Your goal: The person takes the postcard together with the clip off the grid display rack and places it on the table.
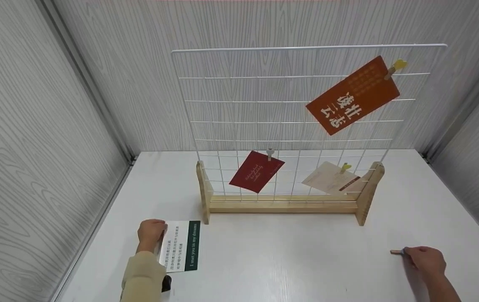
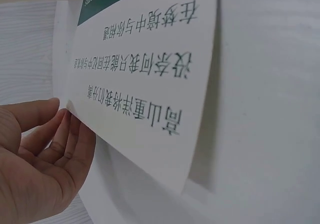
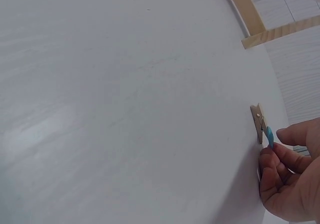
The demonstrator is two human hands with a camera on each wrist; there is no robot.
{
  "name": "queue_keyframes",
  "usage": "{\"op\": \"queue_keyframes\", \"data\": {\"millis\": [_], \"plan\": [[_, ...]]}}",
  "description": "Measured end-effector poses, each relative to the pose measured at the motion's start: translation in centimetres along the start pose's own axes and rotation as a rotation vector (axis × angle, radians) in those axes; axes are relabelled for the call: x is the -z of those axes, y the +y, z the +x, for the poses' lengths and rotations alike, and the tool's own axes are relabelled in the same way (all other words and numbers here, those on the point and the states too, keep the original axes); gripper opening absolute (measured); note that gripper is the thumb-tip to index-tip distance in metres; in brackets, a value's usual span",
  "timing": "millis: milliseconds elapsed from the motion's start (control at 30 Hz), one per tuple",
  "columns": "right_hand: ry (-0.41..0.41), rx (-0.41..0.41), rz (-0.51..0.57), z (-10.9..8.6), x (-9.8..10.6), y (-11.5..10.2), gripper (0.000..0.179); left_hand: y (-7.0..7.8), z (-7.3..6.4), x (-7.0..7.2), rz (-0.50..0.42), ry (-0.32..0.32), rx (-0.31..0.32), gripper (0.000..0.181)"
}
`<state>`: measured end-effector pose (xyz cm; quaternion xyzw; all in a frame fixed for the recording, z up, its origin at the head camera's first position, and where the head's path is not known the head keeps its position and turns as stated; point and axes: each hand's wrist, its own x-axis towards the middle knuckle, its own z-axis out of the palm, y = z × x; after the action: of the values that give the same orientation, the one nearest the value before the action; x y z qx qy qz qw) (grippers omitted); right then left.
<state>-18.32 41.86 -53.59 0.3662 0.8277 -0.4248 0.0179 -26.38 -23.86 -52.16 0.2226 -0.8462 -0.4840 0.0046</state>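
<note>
A white grid (image 1: pixel 256 122) rises from a wooden stand (image 1: pixel 283 207) at centre frame. Upper right, a yellow clip (image 1: pixel 399 64) holds a tilted orange card (image 1: pixel 352 95). Lower, at centre, hangs a red card (image 1: pixel 257 172); right of centre, a cream card (image 1: pixel 327 178), each clipped. The worktop (image 1: pixel 285 251) fills the bottom; grained walls (image 1: pixel 243 25) line top and sides.

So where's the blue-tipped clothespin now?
In the head view, the clothespin is at lower right, at the fingertips of the right hand, right of the wooden stand.
</note>
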Motion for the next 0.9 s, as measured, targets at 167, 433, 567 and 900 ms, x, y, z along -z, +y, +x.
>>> {"op": "queue_keyframes", "data": {"millis": [167, 433, 567, 900], "plan": [[-0.024, 0.013, 0.027, 0.0, 0.2, 0.4, 0.042, 0.0, -0.2, 0.1, 0.011, 0.002, -0.013, 0.031], [-0.059, 0.047, 0.041, -0.7, 0.6, 0.3, 0.043, 0.2, 0.1, -0.2, -0.025, 0.027, 0.004, 0.028], [-0.078, 0.041, 0.043, -0.8, 0.8, 0.2, 0.043, -0.5, 1.0, -0.7, -0.029, 0.041, -0.001, 0.027], [-0.068, 0.009, -0.010, -0.4, 1.7, 0.5, 0.047, -5.7, 6.3, -1.9, 0.007, 0.121, 0.003, 0.028]]}}
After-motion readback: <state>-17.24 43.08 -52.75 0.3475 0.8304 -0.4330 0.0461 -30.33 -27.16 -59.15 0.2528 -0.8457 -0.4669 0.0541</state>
